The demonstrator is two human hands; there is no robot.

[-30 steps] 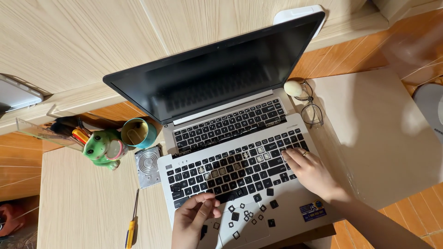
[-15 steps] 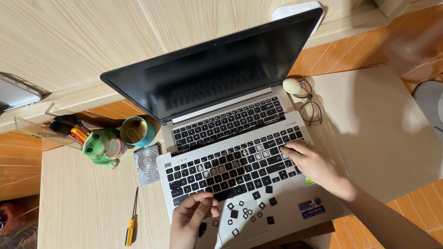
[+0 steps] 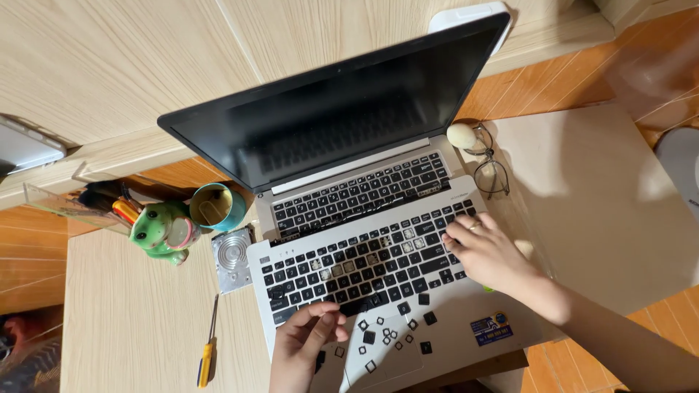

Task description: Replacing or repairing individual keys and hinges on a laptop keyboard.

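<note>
Your left hand (image 3: 302, 342) sat at the bottom middle, fingers pinched, though I cannot tell on what. The loose little black square key caps (image 3: 393, 331) lay just to its right on the silver laptop (image 3: 466, 320). Your right hand (image 3: 488, 251), farther right, pressed flat and open on the keys.

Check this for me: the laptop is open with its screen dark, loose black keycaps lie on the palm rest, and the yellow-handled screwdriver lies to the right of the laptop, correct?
Not quite. In the head view the yellow-handled screwdriver lies to the left of the laptop, on the wooden table. The rest holds: the screen is dark and loose black keycaps lie on the palm rest.
</note>
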